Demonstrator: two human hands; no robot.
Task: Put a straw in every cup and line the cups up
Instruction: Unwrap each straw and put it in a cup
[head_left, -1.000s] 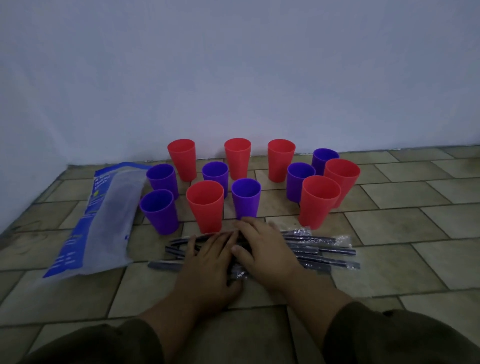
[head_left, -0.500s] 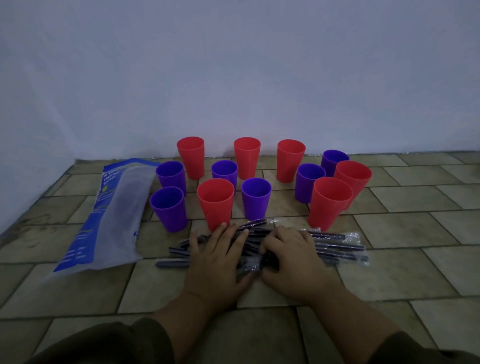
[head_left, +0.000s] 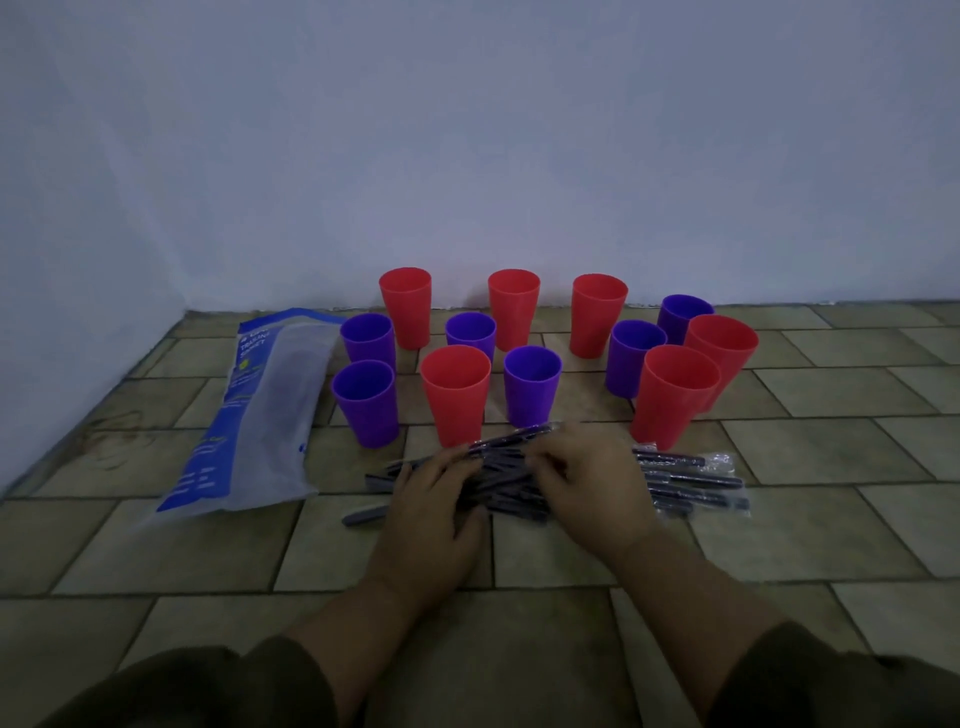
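tiled floor (head_left: 831, 519): our left hand (head_left: 434, 501) flat on straws (head_left: 685, 480), right hand (head_left: 589, 480) pinching one; lifted carelessly, it could topple the red cup (head_left: 455, 395).

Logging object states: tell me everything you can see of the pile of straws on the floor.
The pile of straws is a heap of dark, thin sticks, each in a clear crinkly plastic wrapper that glints at the right end. They lie mostly flat, side by side, on the tiled floor, on the near side of the cups. One straw tilts up at the far edge. The left hand rests flat on the heap; the right hand curls its fingers round straws in its middle.
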